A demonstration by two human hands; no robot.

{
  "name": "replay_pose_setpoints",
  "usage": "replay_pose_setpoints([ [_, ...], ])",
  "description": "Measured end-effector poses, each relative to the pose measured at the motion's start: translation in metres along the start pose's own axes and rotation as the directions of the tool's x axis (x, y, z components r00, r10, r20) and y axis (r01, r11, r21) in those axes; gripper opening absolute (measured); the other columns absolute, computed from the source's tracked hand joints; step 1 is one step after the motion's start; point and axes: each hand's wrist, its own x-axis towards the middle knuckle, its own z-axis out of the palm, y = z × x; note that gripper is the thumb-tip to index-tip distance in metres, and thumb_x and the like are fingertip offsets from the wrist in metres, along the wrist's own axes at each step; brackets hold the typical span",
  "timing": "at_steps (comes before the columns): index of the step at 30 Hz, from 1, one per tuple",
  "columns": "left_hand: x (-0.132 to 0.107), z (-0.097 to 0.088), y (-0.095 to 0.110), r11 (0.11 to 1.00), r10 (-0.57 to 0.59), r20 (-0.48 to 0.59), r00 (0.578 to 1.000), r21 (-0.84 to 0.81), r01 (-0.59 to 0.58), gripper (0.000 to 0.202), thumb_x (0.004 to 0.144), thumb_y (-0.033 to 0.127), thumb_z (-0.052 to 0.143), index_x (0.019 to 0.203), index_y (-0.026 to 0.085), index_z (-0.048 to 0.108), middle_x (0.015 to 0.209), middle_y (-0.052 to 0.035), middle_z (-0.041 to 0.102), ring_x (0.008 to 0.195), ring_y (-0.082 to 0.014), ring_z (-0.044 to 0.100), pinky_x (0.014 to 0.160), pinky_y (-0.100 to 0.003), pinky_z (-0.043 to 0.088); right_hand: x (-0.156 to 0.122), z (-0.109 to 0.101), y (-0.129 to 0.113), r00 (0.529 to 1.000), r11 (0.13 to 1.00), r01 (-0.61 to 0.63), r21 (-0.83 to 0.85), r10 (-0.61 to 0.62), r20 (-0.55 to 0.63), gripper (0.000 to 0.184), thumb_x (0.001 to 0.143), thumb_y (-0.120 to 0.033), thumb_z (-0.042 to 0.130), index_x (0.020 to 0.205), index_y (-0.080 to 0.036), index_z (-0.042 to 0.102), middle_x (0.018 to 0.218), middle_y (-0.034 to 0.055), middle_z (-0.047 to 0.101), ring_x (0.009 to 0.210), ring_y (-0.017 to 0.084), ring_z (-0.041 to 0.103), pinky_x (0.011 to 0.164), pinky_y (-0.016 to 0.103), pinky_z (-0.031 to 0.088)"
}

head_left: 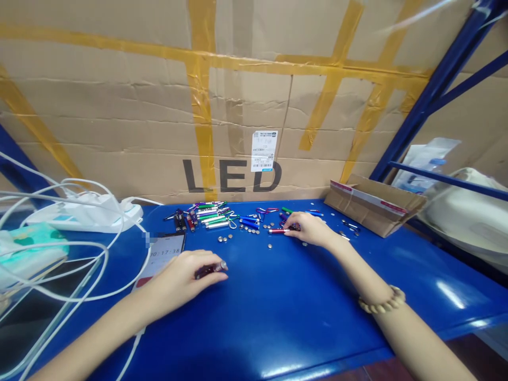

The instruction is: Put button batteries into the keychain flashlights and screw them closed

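My left hand (pixel 186 272) is closed around a dark red mini flashlight (pixel 207 270) with a silver end, held above the blue shelf. Most of that flashlight is hidden by the fingers. Farther off to the right, my right hand (pixel 307 228) pinches a red metal flashlight tube (pixel 276 231) low over the shelf top. Between the hands and the box lies a pile of silver, green and purple flashlight tubes (pixel 212 216), some with carabiner clips. Blue tubes (pixel 250 222) are beside it, and several button cells (pixel 225 239) are scattered in front.
A large cardboard box (pixel 159 121) walls off the back of the blue shelf (pixel 254 317). On the left are a phone with a running timer (pixel 164 248), a white power strip (pixel 85 211) and looping cables. An open small carton (pixel 373 203) stands at right, near the blue rack frame (pixel 432 100).
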Motion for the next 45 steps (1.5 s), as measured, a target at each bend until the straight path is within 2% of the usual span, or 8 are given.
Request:
replay_pose_setpoints([
  [5, -0.003, 0.019, -0.001, 0.999, 0.052, 0.110, 0.993, 0.002, -0.053, 0.023, 0.086, 0.037, 0.049, 0.101, 0.027, 0.064, 0.091, -0.0017, 0.061, 0.081, -0.0179, 0.061, 0.070, -0.023, 0.043, 0.000, -0.003, -0.018, 0.997, 0.998, 0.033, 0.048, -0.029, -0.071, 0.021, 0.085, -0.030, 0.052, 0.092, -0.020, 0.068, 0.086, 0.0049, 0.070, 0.073, 0.018, 0.064, 0.067, 0.026, 0.047],
  [11, -0.001, 0.024, 0.005, 0.996, -0.006, -0.122, 0.992, 0.084, 0.017, 0.052, 0.085, 0.041, 0.051, 0.132, 0.025, 0.035, 0.114, -0.0080, 0.054, 0.100, -0.0247, 0.053, 0.084, -0.035, 0.043, -0.016, 0.015, -0.093, 0.909, 0.841, 0.404, 0.361, -0.325, -0.261, 0.021, 0.088, -0.027, 0.050, 0.098, -0.020, 0.067, 0.091, 0.0051, 0.069, 0.083, 0.015, 0.062, 0.077, 0.027, 0.047],
  [18, 0.003, 0.024, 0.007, 0.986, 0.049, -0.078, 0.996, 0.164, -0.036, 0.028, 0.093, 0.030, 0.029, 0.087, 0.020, 0.054, 0.082, -0.0044, 0.058, 0.079, -0.0211, 0.054, 0.074, -0.033, 0.044, -0.028, 0.036, -0.128, 0.897, 0.643, 0.442, 0.625, -0.298, -0.327, 0.021, 0.086, -0.029, 0.053, 0.095, -0.020, 0.070, 0.073, 0.0028, 0.068, 0.067, 0.012, 0.062, 0.064, 0.023, 0.050],
  [23, 0.002, 0.026, 0.008, 0.997, -0.054, -0.041, 0.998, -0.056, 0.051, 0.026, 0.093, 0.032, 0.028, 0.086, 0.021, 0.050, 0.077, -0.0020, 0.058, 0.070, -0.0185, 0.056, 0.065, -0.027, 0.041, -0.025, 0.034, -0.126, 0.921, 0.612, 0.372, 0.698, -0.151, -0.358, 0.013, 0.078, -0.027, 0.063, 0.083, -0.020, 0.073, 0.072, 0.0031, 0.069, 0.062, 0.013, 0.063, 0.059, 0.024, 0.052],
  [29, -0.006, 0.021, 0.027, 0.950, -0.064, 0.051, 0.997, -0.303, 0.077, 0.033, 0.094, 0.037, 0.023, 0.072, 0.021, 0.041, 0.059, 0.0044, 0.043, 0.055, -0.0127, 0.043, 0.058, -0.023, 0.035, -0.034, 0.026, -0.137, 0.874, 0.558, 0.454, 0.695, -0.128, -0.468, 0.011, 0.076, -0.014, 0.063, 0.076, -0.019, 0.072, 0.071, 0.0039, 0.071, 0.064, 0.014, 0.064, 0.061, 0.024, 0.053],
  [38, -0.004, 0.026, 0.029, 0.745, -0.084, 0.190, 0.978, -0.639, 0.188, 0.042, 0.091, 0.051, 0.024, 0.064, 0.019, 0.034, 0.054, 0.0057, 0.034, 0.050, -0.0104, 0.029, 0.050, -0.024, 0.026, -0.035, 0.033, -0.137, 0.894, 0.574, 0.420, 0.703, -0.128, -0.430, 0.016, 0.077, -0.010, 0.059, 0.075, -0.019, 0.072, 0.071, 0.0038, 0.070, 0.065, 0.014, 0.064, 0.062, 0.024, 0.053],
  [43, -0.006, 0.021, 0.024, 0.434, 0.137, 0.484, 0.864, -0.814, 0.387, 0.045, 0.085, 0.062, 0.028, 0.065, 0.021, 0.029, 0.042, 0.0112, 0.018, 0.040, -0.0082, 0.011, 0.041, -0.023, 0.011, -0.037, 0.029, -0.138, 0.838, 0.510, 0.531, 0.677, -0.196, -0.509, 0.018, 0.079, -0.009, 0.056, 0.076, -0.018, 0.072, 0.072, 0.0042, 0.069, 0.064, 0.012, 0.063, 0.060, 0.022, 0.052],
  [45, -0.007, 0.020, 0.026, 0.442, 0.142, 0.497, 0.856, -0.806, 0.395, 0.045, 0.085, 0.062, 0.026, 0.065, 0.021, 0.028, 0.042, 0.0112, 0.018, 0.040, -0.0082, 0.011, 0.041, -0.022, 0.012, -0.036, 0.028, -0.138, 0.839, 0.477, 0.537, 0.696, -0.213, -0.501, 0.016, 0.079, -0.011, 0.057, 0.076, -0.016, 0.072, 0.071, 0.0047, 0.069, 0.064, 0.011, 0.062, 0.060, 0.021, 0.051],
])
